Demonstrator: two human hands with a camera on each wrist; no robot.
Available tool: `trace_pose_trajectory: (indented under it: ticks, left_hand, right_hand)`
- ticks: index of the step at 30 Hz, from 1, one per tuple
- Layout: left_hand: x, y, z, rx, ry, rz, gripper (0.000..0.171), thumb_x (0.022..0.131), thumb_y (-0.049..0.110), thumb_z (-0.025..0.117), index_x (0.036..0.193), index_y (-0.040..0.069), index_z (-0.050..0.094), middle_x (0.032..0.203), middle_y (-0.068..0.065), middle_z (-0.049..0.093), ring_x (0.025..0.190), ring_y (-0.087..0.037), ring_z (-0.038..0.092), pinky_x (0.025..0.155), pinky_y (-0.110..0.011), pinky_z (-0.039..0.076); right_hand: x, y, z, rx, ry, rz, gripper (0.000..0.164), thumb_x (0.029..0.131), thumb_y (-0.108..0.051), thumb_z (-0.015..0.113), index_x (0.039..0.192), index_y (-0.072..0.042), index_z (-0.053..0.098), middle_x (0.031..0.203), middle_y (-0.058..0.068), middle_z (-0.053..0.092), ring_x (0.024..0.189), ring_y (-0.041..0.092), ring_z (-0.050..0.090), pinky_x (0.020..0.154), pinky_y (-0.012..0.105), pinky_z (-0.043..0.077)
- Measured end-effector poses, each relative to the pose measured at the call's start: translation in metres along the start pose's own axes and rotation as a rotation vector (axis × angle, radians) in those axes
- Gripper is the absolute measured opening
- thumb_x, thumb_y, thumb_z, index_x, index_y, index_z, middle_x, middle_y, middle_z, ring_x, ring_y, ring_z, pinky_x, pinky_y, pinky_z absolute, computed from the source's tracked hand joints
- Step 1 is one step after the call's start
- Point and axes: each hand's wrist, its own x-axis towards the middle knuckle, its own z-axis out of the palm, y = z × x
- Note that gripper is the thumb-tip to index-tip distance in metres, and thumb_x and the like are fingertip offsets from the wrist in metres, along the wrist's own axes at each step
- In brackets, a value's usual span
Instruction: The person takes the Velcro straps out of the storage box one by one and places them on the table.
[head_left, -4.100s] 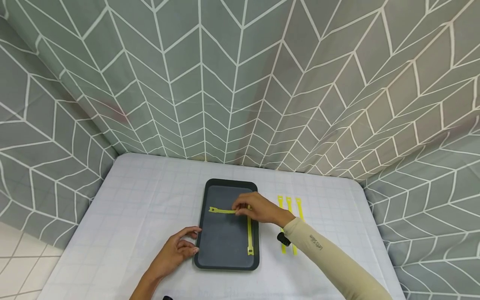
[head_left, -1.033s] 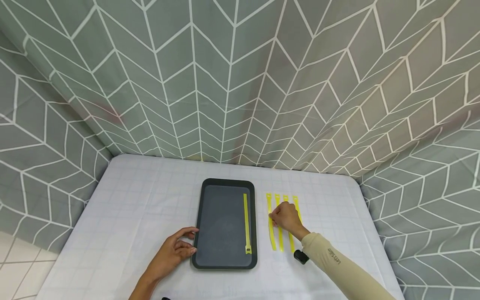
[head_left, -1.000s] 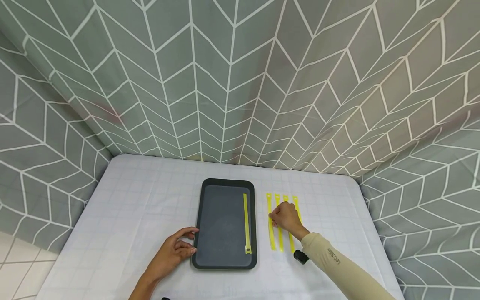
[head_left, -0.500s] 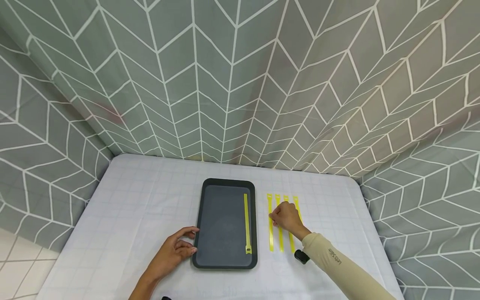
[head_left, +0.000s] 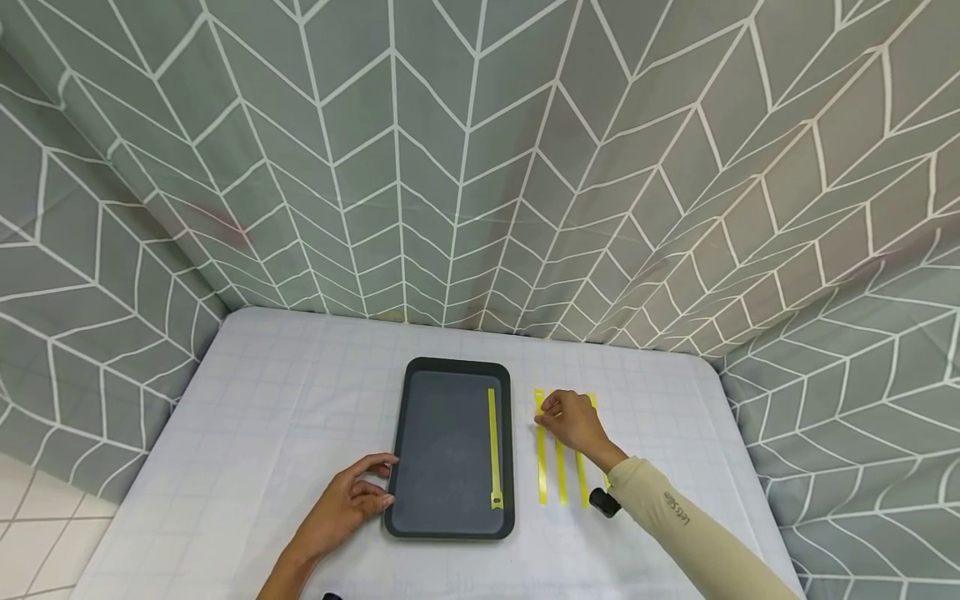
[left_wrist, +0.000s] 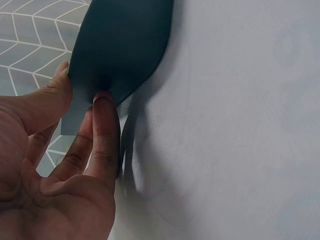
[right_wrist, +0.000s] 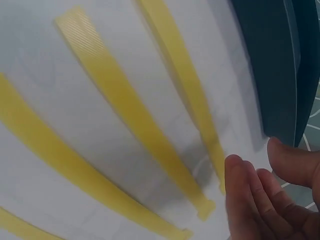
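Note:
A dark grey rectangular tray [head_left: 442, 467] lies on the table, with one yellow cable strap [head_left: 493, 450] lengthwise along its right side. My left hand [head_left: 345, 504] rests at the tray's left edge; the left wrist view has its fingertips against the outer wall. Right of the tray, several more yellow straps lie side by side. Over the upper part of the leftmost strap [head_left: 542, 467] is my right hand [head_left: 573, 421], covering parts of its neighbours. In the right wrist view a gap separates thumb and fingers, and nothing is held; the strap's slotted end is close to the fingertips.
A white cloth covers the table [head_left: 300, 400]. Grey curtains [head_left: 480, 167] with white zigzag lines hang behind and at both sides. Pale floor tiles [head_left: 52, 517] show at the lower left. A small black device [head_left: 603, 502] sits at my right wrist.
Earlier my right hand held a strap over the tray; that strap now lies leftmost beside the others, straightened. The hand has since let go and shifted slightly up. The left hand stays.

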Motion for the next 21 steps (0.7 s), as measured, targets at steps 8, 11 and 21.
trace_pose_trajectory:
  ticks: [8,11,21]
  left_hand:
    - [0.000,0.001,0.000,0.000,-0.003,0.002,0.059,0.091,0.010,0.073,0.144,0.003,0.048,0.129,-0.027,0.046,0.093,-0.016,0.065,0.076,-0.025,0.053]
    - [0.000,0.001,-0.001,0.000,-0.001,0.004,0.059,0.091,0.009,0.073,0.144,0.003,0.048,0.128,-0.027,0.046,0.092,-0.016,0.065,0.076,-0.025,0.053]
    - [-0.001,0.000,-0.001,-0.012,-0.002,0.003,0.059,0.091,0.010,0.073,0.145,0.002,0.048,0.128,-0.027,0.046,0.092,-0.016,0.065,0.076,-0.025,0.053]
  right_hand:
    - [0.004,-0.007,-0.006,0.021,-0.033,-0.118,0.020,0.085,-0.004,0.078,0.101,0.004,0.071,0.094,0.014,0.074,0.085,0.026,0.073,0.075,0.036,0.059]
    - [0.007,-0.013,-0.006,0.028,-0.061,-0.171,0.023,0.085,-0.004,0.078,0.106,0.004,0.071,0.098,0.014,0.074,0.088,0.027,0.073,0.080,0.037,0.059]
    - [0.018,-0.034,-0.004,0.037,-0.108,-0.298,0.029,0.085,-0.005,0.079,0.111,0.002,0.070,0.109,0.016,0.072,0.101,0.032,0.070,0.089,0.044,0.056]
